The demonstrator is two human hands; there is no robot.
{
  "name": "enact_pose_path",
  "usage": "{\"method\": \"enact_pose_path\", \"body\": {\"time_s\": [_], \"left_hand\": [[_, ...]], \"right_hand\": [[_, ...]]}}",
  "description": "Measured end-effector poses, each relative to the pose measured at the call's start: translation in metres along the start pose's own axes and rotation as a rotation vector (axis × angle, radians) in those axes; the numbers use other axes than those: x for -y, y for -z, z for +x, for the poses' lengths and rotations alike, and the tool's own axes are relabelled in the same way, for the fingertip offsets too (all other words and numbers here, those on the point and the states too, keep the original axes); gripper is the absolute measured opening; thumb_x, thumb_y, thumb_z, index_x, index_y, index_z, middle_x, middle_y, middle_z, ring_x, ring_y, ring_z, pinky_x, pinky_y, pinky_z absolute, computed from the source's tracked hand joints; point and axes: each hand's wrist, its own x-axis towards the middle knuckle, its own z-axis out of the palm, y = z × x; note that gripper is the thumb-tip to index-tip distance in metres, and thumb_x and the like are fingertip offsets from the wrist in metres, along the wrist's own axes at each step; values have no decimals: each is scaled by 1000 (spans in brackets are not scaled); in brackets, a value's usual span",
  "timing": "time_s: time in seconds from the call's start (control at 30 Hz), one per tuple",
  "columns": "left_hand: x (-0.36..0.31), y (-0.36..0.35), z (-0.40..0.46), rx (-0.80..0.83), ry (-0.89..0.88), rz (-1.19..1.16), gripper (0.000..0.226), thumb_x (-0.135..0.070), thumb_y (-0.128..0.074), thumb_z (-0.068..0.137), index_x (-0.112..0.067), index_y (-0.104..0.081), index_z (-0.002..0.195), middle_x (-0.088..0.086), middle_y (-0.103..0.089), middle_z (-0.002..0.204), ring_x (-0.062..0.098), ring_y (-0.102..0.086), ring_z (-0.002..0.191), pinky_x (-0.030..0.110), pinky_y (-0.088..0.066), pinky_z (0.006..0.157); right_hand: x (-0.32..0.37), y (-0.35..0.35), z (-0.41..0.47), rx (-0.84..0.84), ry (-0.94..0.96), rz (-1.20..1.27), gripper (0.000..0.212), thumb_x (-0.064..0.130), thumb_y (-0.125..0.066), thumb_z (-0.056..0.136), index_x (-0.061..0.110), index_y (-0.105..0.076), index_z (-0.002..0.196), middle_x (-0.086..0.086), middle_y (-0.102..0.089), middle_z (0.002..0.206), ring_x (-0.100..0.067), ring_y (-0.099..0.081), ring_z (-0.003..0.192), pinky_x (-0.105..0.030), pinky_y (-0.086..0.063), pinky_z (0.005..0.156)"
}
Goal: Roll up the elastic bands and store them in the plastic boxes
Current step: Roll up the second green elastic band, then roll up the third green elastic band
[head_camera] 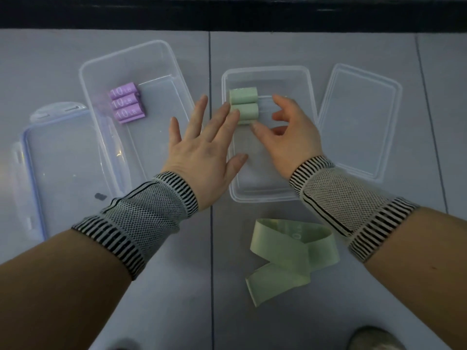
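Note:
Two rolled green bands lie side by side at the far end of the right clear plastic box. My left hand is spread flat, and its fingertips touch the left end of the nearer green roll. My right hand hovers inside the box with loosely curled fingers. Its thumb tip is at the roll's near right corner and its fingers stand apart from the roll. An unrolled green band lies folded on the table in front of the box. Three purple rolls marked 10 LB sit in the left clear box.
A lid with a blue seal lies at the left, partly under the left box. A clear lid lies right of the right box. A dark ledge runs along the table's far edge. Both wrists wear striped mesh bands.

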Motion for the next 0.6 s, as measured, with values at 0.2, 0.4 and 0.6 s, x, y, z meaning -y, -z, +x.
{"method": "enact_pose_path", "body": {"time_s": [0.2,0.4,0.6], "left_hand": [[-12,2,-38,-8,-27,-22,77,-60,-11,84,-19,-9,150,0,-5,159,28,8,145,63,-6,110],[-39,1,-86,-46,-42,-51,76,-58,-16,86,-19,-11,150,1,-5,159,28,7,145,60,-6,111],[-60,-4,-134,-18,-93,-24,73,-55,-26,87,-15,-21,148,4,-13,158,32,-3,145,62,-17,109]], "right_hand": [[-1,7,-51,12,29,50,60,38,-63,88,30,-38,141,10,-50,122,-3,-57,96,-20,-48,83],[-12,22,-112,56,146,-78,59,37,-66,85,30,-41,139,7,-49,125,-6,-53,103,-28,-49,90],[-43,30,-161,97,290,-432,63,38,-68,82,18,-46,138,-7,-46,136,-25,-45,124,-32,-34,103]]}}
